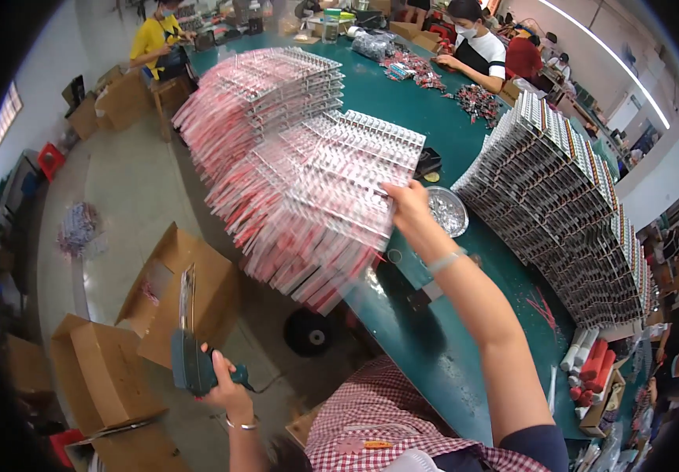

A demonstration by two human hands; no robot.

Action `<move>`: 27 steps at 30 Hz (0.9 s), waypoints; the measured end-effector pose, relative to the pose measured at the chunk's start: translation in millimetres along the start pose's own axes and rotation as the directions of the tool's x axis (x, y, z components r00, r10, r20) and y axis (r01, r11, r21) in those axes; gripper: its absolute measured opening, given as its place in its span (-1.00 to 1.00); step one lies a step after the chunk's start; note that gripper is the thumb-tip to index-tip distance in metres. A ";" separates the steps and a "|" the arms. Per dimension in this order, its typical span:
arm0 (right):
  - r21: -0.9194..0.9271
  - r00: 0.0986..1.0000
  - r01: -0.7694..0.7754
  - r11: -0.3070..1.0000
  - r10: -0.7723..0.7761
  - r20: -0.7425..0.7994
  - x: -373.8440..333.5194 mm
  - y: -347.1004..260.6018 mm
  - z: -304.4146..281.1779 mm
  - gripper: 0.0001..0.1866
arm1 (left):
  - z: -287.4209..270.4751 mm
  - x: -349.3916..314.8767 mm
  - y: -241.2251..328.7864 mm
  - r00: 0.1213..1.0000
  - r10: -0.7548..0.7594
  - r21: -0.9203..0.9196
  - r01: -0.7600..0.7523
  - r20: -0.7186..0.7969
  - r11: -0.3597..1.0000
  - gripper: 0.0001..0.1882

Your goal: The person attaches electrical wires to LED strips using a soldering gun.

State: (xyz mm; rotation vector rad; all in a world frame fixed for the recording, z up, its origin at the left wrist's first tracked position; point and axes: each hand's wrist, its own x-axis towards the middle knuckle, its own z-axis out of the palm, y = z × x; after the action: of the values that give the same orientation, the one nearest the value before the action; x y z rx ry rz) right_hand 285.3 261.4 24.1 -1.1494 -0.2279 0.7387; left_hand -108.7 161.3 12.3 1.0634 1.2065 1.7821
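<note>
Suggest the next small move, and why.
Probably swing the tool toward the red strands: the left hand grips it off to their left, while the right hand holds the panel by its edge and the strands hang past the table, where the tool could likely approach.

The person wears a checked garment (355, 403) in small dark-red and white squares, its front bearing a pink patch (349, 446) beside an orange oblong (377, 444). A navy sleeve (534, 450) ends above the right elbow. Behind the left hand (226, 389) circles a shiny, silver-coloured bangle (242, 425); behind the right hand (410, 206), a pale wristband (447, 261).
</note>
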 end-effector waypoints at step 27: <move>-0.733 0.207 0.492 -0.470 -0.755 0.622 -89.8 -207.4 -121.1 -0.58 | 60.3 -51.9 -16.7 0.958 -0.173 -0.017 0.181 0.231 0.983 -0.77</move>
State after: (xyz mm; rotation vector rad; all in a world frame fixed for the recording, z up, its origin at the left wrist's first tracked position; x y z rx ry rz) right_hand 367.3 71.4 175.5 -1.8479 -1.3231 -1.1355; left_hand -31.2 141.3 -2.2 1.0705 1.0865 1.4955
